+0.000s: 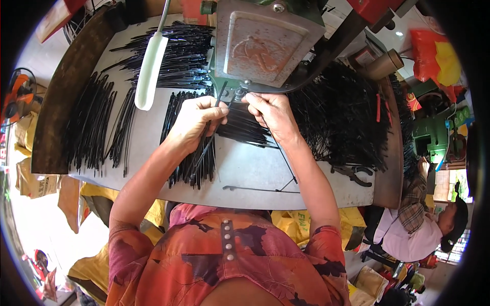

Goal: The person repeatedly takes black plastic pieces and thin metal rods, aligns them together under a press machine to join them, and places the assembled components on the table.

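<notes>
My left hand point(196, 121) is closed around thin black rods point(203, 143), which look like umbrella ribs; one end points up past my fingers. Just to its right, my right hand point(275, 113) pinches another thin black rod point(285, 158), whose length trails down beside my wrist. My right fingertips are close to the small metal tool point(240, 93) under the head of a green and grey machine point(265, 46). Whether the rod tip touches that tool I cannot tell. A bundle of similar rods point(245, 130) lies between my hands on the metal worktable point(240, 171).
Sorted rod bundles point(92, 125) lie left, and a tangled black heap point(342, 117) fills the right. Dark-handled pliers point(354, 175) rest near the front edge. A white lamp point(151, 74) hangs at upper left. Raised side boards point(66, 97) border the table. Another person point(413, 229) sits far right.
</notes>
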